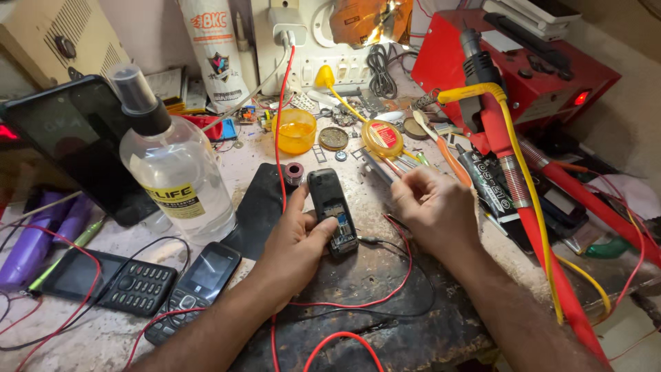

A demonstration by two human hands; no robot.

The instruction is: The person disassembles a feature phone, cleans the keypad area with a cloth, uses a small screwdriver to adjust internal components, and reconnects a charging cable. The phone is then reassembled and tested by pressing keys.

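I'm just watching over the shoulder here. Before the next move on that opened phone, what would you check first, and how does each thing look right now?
1. Phone held steady: ok, left hand grips it on the bench.
2. Phone's back open and facing up: ok, its insides show.
3. Right hand has its tool: ok, it pinches thin tweezers, though the tips are hard to make out.
4. Red wire clear of the phone: not ok, it runs right beside it.
5. Bottle safely upright: ok, standing capped at the left.
6. Red iron out of the way: cannot tell, it lies close to the right arm.
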